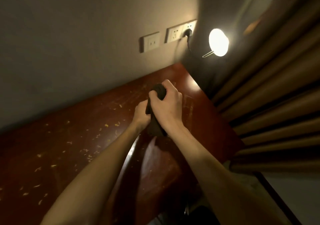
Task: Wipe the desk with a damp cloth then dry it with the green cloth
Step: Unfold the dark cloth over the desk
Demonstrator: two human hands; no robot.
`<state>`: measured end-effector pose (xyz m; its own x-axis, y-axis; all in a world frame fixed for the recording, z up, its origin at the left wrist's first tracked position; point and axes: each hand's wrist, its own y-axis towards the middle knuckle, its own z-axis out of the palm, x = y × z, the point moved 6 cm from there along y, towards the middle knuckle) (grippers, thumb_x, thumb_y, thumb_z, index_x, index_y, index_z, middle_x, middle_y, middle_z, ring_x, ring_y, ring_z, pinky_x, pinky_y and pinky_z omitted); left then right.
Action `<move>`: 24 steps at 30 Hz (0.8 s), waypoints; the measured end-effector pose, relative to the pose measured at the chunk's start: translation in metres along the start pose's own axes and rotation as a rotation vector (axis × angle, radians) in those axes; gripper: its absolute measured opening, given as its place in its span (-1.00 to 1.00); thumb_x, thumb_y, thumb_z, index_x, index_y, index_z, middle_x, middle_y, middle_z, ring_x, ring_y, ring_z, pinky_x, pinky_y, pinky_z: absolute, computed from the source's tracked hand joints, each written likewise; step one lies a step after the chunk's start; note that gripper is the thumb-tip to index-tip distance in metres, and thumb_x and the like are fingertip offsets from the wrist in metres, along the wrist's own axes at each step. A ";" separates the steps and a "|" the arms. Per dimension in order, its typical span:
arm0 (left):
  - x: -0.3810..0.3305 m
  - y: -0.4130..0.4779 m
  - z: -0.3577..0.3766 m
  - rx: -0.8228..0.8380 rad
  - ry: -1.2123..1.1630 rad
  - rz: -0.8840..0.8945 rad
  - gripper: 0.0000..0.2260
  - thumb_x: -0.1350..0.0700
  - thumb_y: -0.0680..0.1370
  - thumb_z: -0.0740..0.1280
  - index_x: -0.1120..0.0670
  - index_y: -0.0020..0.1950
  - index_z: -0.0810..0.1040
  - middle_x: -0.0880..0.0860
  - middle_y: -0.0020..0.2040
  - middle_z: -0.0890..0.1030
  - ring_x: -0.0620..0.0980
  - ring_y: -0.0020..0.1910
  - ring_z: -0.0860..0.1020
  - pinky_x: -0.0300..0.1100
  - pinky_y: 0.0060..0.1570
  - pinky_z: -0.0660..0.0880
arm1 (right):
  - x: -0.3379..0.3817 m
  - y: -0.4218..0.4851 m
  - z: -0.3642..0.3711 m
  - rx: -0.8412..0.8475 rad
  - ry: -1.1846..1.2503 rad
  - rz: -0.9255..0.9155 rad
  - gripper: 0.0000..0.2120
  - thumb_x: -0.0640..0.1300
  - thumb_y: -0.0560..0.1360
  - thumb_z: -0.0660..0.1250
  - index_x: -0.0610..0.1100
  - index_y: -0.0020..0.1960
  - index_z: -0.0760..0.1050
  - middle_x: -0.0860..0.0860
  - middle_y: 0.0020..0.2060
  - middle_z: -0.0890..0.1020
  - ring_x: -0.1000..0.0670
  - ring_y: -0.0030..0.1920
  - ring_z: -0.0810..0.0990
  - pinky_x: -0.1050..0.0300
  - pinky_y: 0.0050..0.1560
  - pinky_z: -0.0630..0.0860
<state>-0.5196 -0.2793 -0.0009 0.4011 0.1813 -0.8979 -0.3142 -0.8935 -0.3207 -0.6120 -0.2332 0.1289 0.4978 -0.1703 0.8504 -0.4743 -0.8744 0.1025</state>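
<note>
Both forearms reach up from the lower edge to mid-frame, where the right hand and left hand each grip a twisted dark cloth over the crumb-strewn reddish desk.

Left grip, right grip — bare; forearms bare, long, slender.
</note>
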 end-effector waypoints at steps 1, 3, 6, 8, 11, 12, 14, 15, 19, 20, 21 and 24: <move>0.001 0.004 0.018 0.026 -0.041 -0.043 -0.83 0.06 0.60 0.31 0.10 -0.16 0.49 0.21 -0.17 0.59 0.19 -0.13 0.56 0.11 -0.10 0.50 | -0.012 0.007 -0.008 -0.013 -0.007 0.009 -0.88 -0.12 0.53 0.36 -0.08 -0.12 0.43 0.07 -0.34 0.49 0.07 -0.29 0.54 0.11 -0.25 0.55; -0.002 0.009 0.053 0.078 -0.140 -0.091 -0.83 -0.03 0.56 0.30 0.02 -0.18 0.46 0.20 -0.13 0.55 0.17 -0.07 0.51 0.08 -0.01 0.48 | -0.033 0.019 -0.024 -0.037 -0.022 0.026 -0.88 -0.12 0.54 0.37 -0.08 -0.12 0.44 0.11 -0.34 0.47 0.12 -0.32 0.52 0.31 -0.31 0.44; 0.013 0.022 0.096 0.123 -0.243 -0.206 -0.82 0.06 0.66 0.30 0.00 -0.15 0.50 0.14 -0.13 0.57 0.19 -0.05 0.55 0.14 0.07 0.51 | -0.058 0.037 -0.039 -0.050 -0.015 0.051 -0.88 -0.12 0.54 0.37 -0.08 -0.12 0.44 0.11 -0.34 0.48 0.13 -0.34 0.52 0.33 -0.33 0.41; 0.043 0.036 0.123 0.197 -0.263 -0.261 -0.86 0.07 0.71 0.29 0.04 -0.01 0.57 0.12 -0.06 0.59 0.08 -0.02 0.57 0.01 0.10 0.52 | -0.070 0.046 -0.044 -0.051 -0.012 0.069 -0.90 -0.11 0.55 0.37 -0.10 -0.09 0.48 0.09 -0.33 0.51 0.16 -0.33 0.55 0.39 -0.37 0.40; 0.155 0.074 0.164 0.403 0.054 -0.374 -0.27 -0.33 0.42 0.48 -0.10 0.53 0.44 0.09 0.44 0.53 0.16 0.42 0.51 0.11 0.42 0.45 | -0.079 0.055 -0.046 -0.053 -0.020 0.066 -0.90 -0.12 0.55 0.37 -0.10 -0.11 0.47 0.08 -0.31 0.51 0.15 -0.35 0.55 0.39 -0.37 0.39; 0.176 0.081 0.167 0.436 0.112 -0.401 -0.15 -0.35 0.32 0.50 -0.15 0.57 0.38 0.03 0.49 0.51 0.12 0.44 0.50 0.15 0.42 0.46 | -0.078 0.057 -0.046 -0.048 -0.017 0.059 -0.89 -0.13 0.55 0.36 -0.09 -0.12 0.46 0.09 -0.31 0.50 0.14 -0.34 0.54 0.37 -0.36 0.40; 0.130 0.064 0.146 0.423 0.103 -0.328 -0.28 -0.22 0.33 0.54 -0.14 0.46 0.48 0.04 0.40 0.58 0.07 0.35 0.57 0.12 0.34 0.54 | -0.076 0.060 -0.043 -0.031 -0.020 0.061 -0.89 -0.13 0.55 0.36 -0.08 -0.12 0.45 0.08 -0.31 0.49 0.13 -0.31 0.54 0.32 -0.32 0.41; 0.084 0.050 0.130 0.402 0.045 -0.221 -0.52 -0.09 0.43 0.54 -0.09 0.32 0.55 0.12 0.29 0.62 0.06 0.26 0.59 0.05 0.26 0.59 | -0.075 0.061 -0.040 -0.022 -0.030 0.064 -0.90 -0.13 0.55 0.36 -0.08 -0.11 0.46 0.08 -0.30 0.48 0.13 -0.31 0.53 0.33 -0.31 0.38; 0.037 0.040 0.065 0.261 -0.310 -0.235 -0.87 0.10 0.71 0.29 0.08 0.23 0.55 0.08 0.14 0.65 -0.03 0.08 0.61 -0.32 -0.05 0.59 | -0.052 0.061 -0.025 0.030 -0.026 0.034 -0.81 -0.16 0.54 0.36 -0.02 -0.18 0.39 0.10 -0.32 0.44 0.17 -0.33 0.46 0.43 -0.38 0.33; 0.032 0.035 0.043 0.210 -0.453 -0.290 -0.82 0.00 0.75 0.19 0.01 0.25 0.53 0.01 0.17 0.64 -0.03 0.16 0.60 -0.25 0.10 0.58 | -0.042 0.060 -0.019 0.053 -0.005 0.018 -0.77 -0.17 0.54 0.37 0.00 -0.22 0.37 0.10 -0.33 0.45 0.17 -0.33 0.47 0.42 -0.37 0.34; 0.026 0.030 0.024 0.190 -0.603 -0.321 -0.73 -0.12 0.75 0.11 -0.07 0.28 0.52 -0.05 0.20 0.64 -0.03 0.27 0.56 -0.14 0.30 0.51 | -0.032 0.059 -0.012 0.081 0.024 0.003 -0.75 -0.18 0.53 0.37 0.02 -0.24 0.37 0.09 -0.33 0.47 0.18 -0.33 0.49 0.42 -0.36 0.36; 0.015 0.013 -0.041 0.214 -0.843 -0.256 -0.48 -0.33 0.69 0.04 -0.06 0.47 0.48 -0.07 0.25 0.68 -0.09 0.29 0.60 -0.08 0.39 0.47 | 0.001 0.050 0.022 0.225 0.105 -0.030 -0.78 -0.16 0.54 0.41 0.07 -0.21 0.46 0.13 -0.29 0.58 0.25 -0.25 0.58 0.42 -0.30 0.42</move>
<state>-0.4823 -0.3055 -0.0059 -0.2563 0.6797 -0.6873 -0.4891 -0.7045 -0.5143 -0.6194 -0.2876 0.1234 0.4257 -0.1055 0.8987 -0.2812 -0.9594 0.0206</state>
